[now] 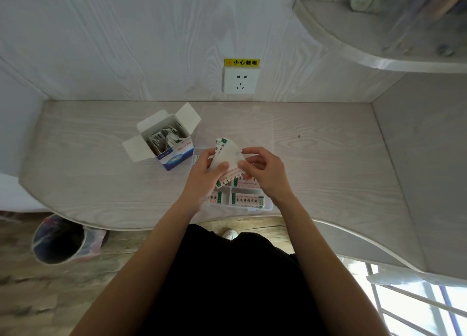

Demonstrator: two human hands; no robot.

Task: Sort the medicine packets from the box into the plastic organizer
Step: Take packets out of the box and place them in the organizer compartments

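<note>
A small stack of white medicine packets (228,154) with green and red print is held above the clear plastic organizer (266,207) near the desk's front edge. My left hand (206,176) grips the stack from the left and below; my right hand (262,172) pinches its right edge. Several packets (247,199) lie in the organizer's near compartments. The organizer's clear lid (242,125) lies open behind it. The white and blue cardboard box (168,139) stands open to the left, with more packets inside.
A wall socket (240,80) with a yellow warning label sits on the back wall. A curved shelf (353,44) overhangs the upper right. A bin (59,239) with a bag liner stands on the floor below the desk's left edge. A side panel closes the desk's right.
</note>
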